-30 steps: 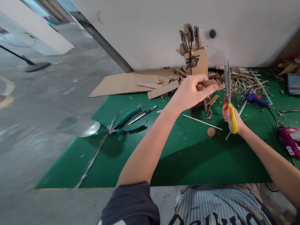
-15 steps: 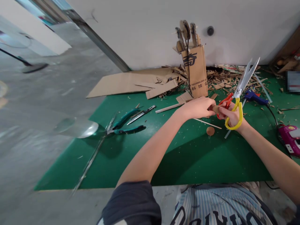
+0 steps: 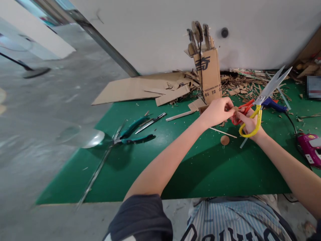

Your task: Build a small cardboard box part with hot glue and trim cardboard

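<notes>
My right hand (image 3: 250, 125) is closed around scissors (image 3: 272, 86) with one red and one yellow handle. Their slightly parted blades point up and away to the right. Close against it, my left hand (image 3: 219, 112) is closed, its fingertips pinching a small tan cardboard piece (image 3: 235, 110) that is mostly hidden. The fingers of both hands meet around this piece. On the green table (image 3: 190, 170) below lies a round cardboard disc (image 3: 225, 140), with a thin wooden stick (image 3: 223, 132) just beyond it.
A cardboard box (image 3: 210, 72) carrying disc wheels stands behind my hands, among cardboard scraps (image 3: 247, 87). At left lie green-handled pliers (image 3: 130, 134), a utility knife (image 3: 150, 123) and a cardboard sheet (image 3: 125, 88). A blue glue gun (image 3: 276, 104) and a magenta device (image 3: 309, 149) are at right.
My left hand has shifted slightly right, uncovering a cardboard edge behind it. The scissors have tilted, with their blade tips swung right and a little lower. Objects on the table stay put.
</notes>
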`<state>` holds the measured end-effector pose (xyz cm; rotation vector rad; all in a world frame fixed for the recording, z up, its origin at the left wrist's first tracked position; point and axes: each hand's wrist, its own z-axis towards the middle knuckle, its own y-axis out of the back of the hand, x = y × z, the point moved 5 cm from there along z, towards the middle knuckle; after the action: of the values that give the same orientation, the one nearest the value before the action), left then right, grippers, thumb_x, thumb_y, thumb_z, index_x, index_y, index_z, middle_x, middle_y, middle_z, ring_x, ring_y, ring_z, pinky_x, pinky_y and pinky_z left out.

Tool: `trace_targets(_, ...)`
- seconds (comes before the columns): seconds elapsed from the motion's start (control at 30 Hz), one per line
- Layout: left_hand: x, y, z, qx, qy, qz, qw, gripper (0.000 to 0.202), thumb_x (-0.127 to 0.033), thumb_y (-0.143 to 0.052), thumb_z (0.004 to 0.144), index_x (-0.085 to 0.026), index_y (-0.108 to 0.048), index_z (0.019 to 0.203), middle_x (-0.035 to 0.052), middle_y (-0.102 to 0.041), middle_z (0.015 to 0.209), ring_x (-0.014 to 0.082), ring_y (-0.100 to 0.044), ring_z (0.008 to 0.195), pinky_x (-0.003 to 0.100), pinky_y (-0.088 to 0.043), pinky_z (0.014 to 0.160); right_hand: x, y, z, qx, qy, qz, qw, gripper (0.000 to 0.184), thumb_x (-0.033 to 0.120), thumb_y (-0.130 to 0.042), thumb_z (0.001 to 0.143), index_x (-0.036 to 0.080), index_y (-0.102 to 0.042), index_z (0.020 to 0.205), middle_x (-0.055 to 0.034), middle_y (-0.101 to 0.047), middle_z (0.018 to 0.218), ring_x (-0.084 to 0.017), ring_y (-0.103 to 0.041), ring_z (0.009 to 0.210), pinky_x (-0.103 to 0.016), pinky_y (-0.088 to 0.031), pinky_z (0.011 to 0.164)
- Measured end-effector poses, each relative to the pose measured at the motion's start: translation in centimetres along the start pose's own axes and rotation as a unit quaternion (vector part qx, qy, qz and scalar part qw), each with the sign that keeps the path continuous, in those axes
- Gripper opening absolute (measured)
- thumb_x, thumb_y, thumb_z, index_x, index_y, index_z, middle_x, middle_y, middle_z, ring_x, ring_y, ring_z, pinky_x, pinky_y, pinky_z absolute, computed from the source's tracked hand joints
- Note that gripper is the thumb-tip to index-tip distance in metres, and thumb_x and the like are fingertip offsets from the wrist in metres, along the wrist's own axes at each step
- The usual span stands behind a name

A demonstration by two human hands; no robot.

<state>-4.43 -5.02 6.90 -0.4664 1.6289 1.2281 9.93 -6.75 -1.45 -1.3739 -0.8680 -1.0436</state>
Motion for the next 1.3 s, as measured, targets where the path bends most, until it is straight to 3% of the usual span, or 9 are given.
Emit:
trace_targets(0.23, -0.4, 1.6, 0.1, -0.098, -0.085, -0.030, 0.991, 0.027, -0.013, -0.060, 0.086, -0.023, -0.037, 0.076, -0.0023, -0.055, 0.074, 0.0131, -0.067, 0.067, 0.025, -0.048, 0.057, 0.3, -0.8, -0.3, 0.078, 0.001, -0.019, 0.997, 0.047, 0.061, -0.081, 0.074, 0.021, -0.055, 0.078, 0.0034, -0.061, 0.069, -0.008, -0.054, 0.052, -0.021, -0.035, 0.040)
trace_targets(0.33, -1.2, 2.1, -0.1, -0.136, -0.150, 0.048, 0.978, 0.031, -0.013, -0.068, 0.080, -0.022, -0.040, 0.073, -0.0053, -0.048, 0.068, 0.0089, -0.053, 0.061, 0.025, -0.043, 0.059, 0.3, -0.7, -0.3, 0.082, 0.006, -0.018, 0.997, 0.048, 0.062, -0.080, 0.075, 0.022, -0.055, 0.079, 0.0039, -0.059, 0.067, -0.008, -0.053, 0.050, -0.021, -0.034, 0.040)
trace_targets(0.43, -1.7, 2.2, -0.2, -0.139, -0.174, 0.034, 0.974, 0.029, -0.018, -0.078, 0.074, -0.020, -0.050, 0.079, -0.0022, -0.056, 0.078, 0.0098, -0.053, 0.068, 0.025, -0.045, 0.062, 0.2, -0.7, -0.1, 0.086, 0.008, -0.020, 0.996, 0.047, 0.063, -0.078, 0.077, 0.022, -0.054, 0.080, 0.0048, -0.056, 0.066, -0.007, -0.049, 0.046, -0.023, -0.033, 0.040)
trace_targets(0.53, -1.7, 2.2, -0.1, -0.115, -0.162, -0.057, 0.978, 0.022, -0.021, -0.076, 0.079, -0.019, -0.059, 0.092, 0.0044, -0.066, 0.096, 0.0132, -0.062, 0.080, 0.025, -0.052, 0.065, 0.0, -0.5, -0.1, 0.088, 0.010, -0.039, 0.995, 0.050, 0.070, -0.071, 0.079, 0.023, -0.053, 0.082, 0.0031, -0.057, 0.069, -0.009, -0.047, 0.048, -0.024, -0.033, 0.040)
trace_targets(0.63, -1.3, 2.6, 0.1, -0.162, -0.125, -0.151, 0.967, 0.013, -0.018, -0.068, 0.085, -0.020, -0.058, 0.094, 0.0029, -0.066, 0.093, 0.0126, -0.064, 0.076, 0.027, -0.056, 0.066, -0.1, -0.1, -0.3, 0.080, 0.011, -0.085, 0.993, 0.054, 0.078, -0.061, 0.082, 0.025, -0.055, 0.086, -0.0019, -0.061, 0.080, -0.013, -0.053, 0.062, -0.026, -0.038, 0.044)
trace_targets(0.73, -0.8, 3.1, 0.1, -0.211, -0.097, -0.227, 0.946, 0.022, -0.016, -0.071, 0.084, -0.023, -0.056, 0.100, 0.0001, -0.065, 0.088, 0.0133, -0.068, 0.077, 0.029, -0.060, 0.071, 0.0, -0.1, -0.8, 0.096, 0.026, -0.127, 0.987, 0.055, 0.079, -0.060, 0.081, 0.025, -0.058, 0.092, -0.0028, -0.058, 0.082, -0.017, -0.054, 0.074, -0.027, -0.041, 0.050)
trace_targets(0.87, -1.1, 3.0, -0.2, -0.184, -0.068, -0.313, 0.929, 0.023, -0.024, -0.074, 0.083, -0.023, -0.061, 0.102, 0.0015, -0.070, 0.093, 0.0181, -0.075, 0.091, 0.032, -0.060, 0.079, 0.4, -0.9, -1.4, 0.157, 0.076, -0.201, 0.964, 0.052, 0.076, -0.058, 0.086, 0.025, -0.059, 0.099, -0.0022, -0.054, 0.082, -0.018, -0.051, 0.076, -0.032, -0.042, 0.059)
trace_targets(1.1, -1.6, 2.9, -0.7, -0.172, -0.017, -0.338, 0.925, 0.021, -0.040, -0.075, 0.083, -0.021, -0.067, 0.087, 0.0032, -0.074, 0.090, 0.0202, -0.075, 0.094, 0.028, -0.056, 0.073, 0.5, -1.6, -2.0, 0.197, 0.093, -0.253, 0.943, 0.050, 0.073, -0.052, 0.092, 0.024, -0.054, 0.099, -0.0011, -0.056, 0.084, -0.014, -0.049, 0.069, -0.032, -0.042, 0.062)
trace_targets(1.3, -1.8, 3.1, -0.9, -0.209, -0.022, -0.271, 0.939, 0.017, -0.033, -0.073, 0.087, -0.023, -0.065, 0.099, 0.0016, -0.075, 0.090, 0.0156, -0.074, 0.085, 0.024, -0.050, 0.062, 0.6, -1.6, -2.0, 0.184, 0.102, -0.261, 0.942, 0.049, 0.072, -0.051, 0.092, 0.024, -0.053, 0.099, -0.0014, -0.057, 0.087, -0.014, -0.052, 0.072, -0.032, -0.043, 0.064)
